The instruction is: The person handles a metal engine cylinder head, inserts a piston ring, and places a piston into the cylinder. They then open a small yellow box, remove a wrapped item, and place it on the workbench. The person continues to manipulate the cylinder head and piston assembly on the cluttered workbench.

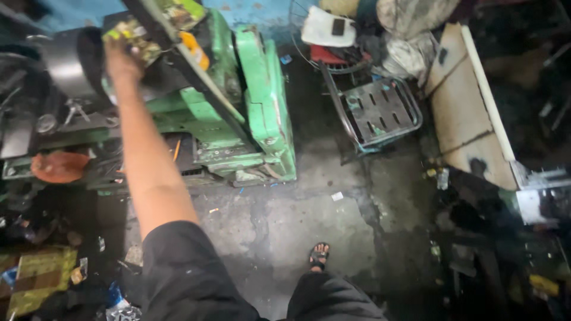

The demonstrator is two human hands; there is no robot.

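One hand only comes into our view: the left hand (123, 56), raised at the end of a bare outstretched arm. Its fingers curl around a small crumpled packet (132, 37) of yellow, green and dark colours, held up against the top of the green machine (262, 113); how tightly they close we cannot tell, since the picture is blurred there. We do not see the right hand. At far left, a dull metal drum (68, 65) sits just beside the raised hand, and below it an orange-red rag (58, 166) lies on the dark machine bed. Moving rightward, we see the grey concrete floor (285, 226), with a sandalled foot (319, 255) near the lower middle. Further right, a slotted metal chair (380, 110) stands tilted near the machine. At far right, a pale wooden board (467, 113) leans among dark clutter.
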